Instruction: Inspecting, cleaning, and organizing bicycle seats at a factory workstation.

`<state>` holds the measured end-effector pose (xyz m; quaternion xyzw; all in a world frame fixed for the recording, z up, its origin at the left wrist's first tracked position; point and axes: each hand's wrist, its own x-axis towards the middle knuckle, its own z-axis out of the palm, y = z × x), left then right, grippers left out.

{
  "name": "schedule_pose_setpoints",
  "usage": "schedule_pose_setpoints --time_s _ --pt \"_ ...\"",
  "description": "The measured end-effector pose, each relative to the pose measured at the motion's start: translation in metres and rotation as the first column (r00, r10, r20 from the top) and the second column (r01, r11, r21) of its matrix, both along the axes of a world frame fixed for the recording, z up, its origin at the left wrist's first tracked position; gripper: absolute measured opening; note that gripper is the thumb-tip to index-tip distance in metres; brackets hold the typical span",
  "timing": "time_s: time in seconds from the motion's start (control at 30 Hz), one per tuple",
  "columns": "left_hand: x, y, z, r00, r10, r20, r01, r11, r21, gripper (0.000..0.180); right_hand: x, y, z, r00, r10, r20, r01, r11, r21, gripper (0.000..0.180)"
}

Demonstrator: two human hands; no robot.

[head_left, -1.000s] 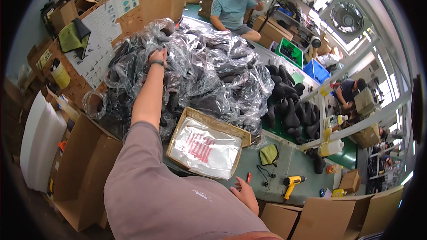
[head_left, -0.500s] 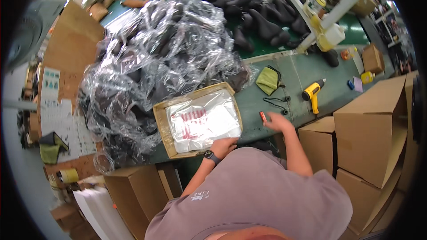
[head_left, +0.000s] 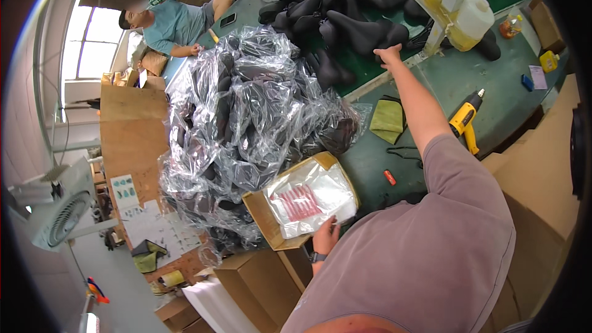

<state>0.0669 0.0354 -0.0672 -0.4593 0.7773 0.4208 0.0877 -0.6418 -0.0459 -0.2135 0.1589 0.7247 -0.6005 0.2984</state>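
Observation:
My right arm is stretched far out over the bench. My right hand [head_left: 388,56] is at the near edge of a black bicycle saddle [head_left: 356,32], fingers extended and partly apart; firm contact is hard to make out. My left hand [head_left: 325,236], with a dark watch at its wrist, rests at the near corner of a shallow cardboard box [head_left: 263,221]. Its fingers are loosely bent and apart, by a stack of clear plastic bags [head_left: 316,200] with red print. A small red cylinder [head_left: 390,177] lies on the bench between my arms.
Saddles in clear wrapping [head_left: 246,111] are heaped left of the box. Beside my right arm lie a green cloth [head_left: 387,119] and a yellow heat gun [head_left: 466,118]. A metal frame [head_left: 453,0] holds bottles. Another person [head_left: 179,21] sits beyond the heap, holding a bottle.
My right hand has let go of the red cylinder, leaving it on the bench, and moved forward to the black saddles. My left hand stays by the box. The view has shifted.

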Motion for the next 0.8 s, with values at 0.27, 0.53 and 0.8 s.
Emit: schedule_pose_setpoints --time_s 0.27,0.53,0.8 --pt "-0.104 -0.019 0.013 0.969 -0.234 0.072 0.225 0.967 0.115 0.050 -0.042 0.086 -0.074 0.920 0.377 -0.105 -0.285 0.830 0.480 0.124" --pt "-0.147 -0.044 -0.005 0.799 -0.601 -0.024 0.601 0.799 0.016 0.052 0.130 0.197 0.044 0.708 0.619 -0.342 -0.237 0.663 0.710 0.066" --pt "-0.125 -0.066 0.043 0.765 -0.597 -0.242 0.533 0.797 -0.283 0.036 0.321 0.260 0.215 0.855 0.446 0.265 0.120 0.326 -0.938 0.062"
